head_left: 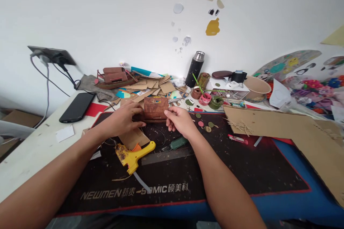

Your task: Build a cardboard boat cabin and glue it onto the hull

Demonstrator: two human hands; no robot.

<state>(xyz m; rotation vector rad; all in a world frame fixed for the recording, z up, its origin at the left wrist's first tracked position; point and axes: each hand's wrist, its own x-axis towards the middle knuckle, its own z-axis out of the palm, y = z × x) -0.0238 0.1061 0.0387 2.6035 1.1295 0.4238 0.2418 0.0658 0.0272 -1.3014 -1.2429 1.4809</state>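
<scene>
Between my hands is a brown-painted cardboard piece [156, 109] with a curved top, a small model cabin or roof by its look. My left hand [128, 116] grips its left end, the fingers curled around the edge. At the right edge my right hand [178, 120] pinches it between thumb and bent fingers. Just below lie a yellow hot glue gun [133, 155] with a clear glue stick, and a green utility knife [177, 144]. A flat cardboard scrap [134, 137] rests under my left hand.
A brown model boat [115, 77] stands behind, beside piled cardboard scraps [150, 85]. Paint jars [215, 102], a black thermos [195, 68] and a beige bowl [256, 87] line the back. A phone [77, 107] lies left; a large cardboard sheet [279, 121] with thin sticks lies right.
</scene>
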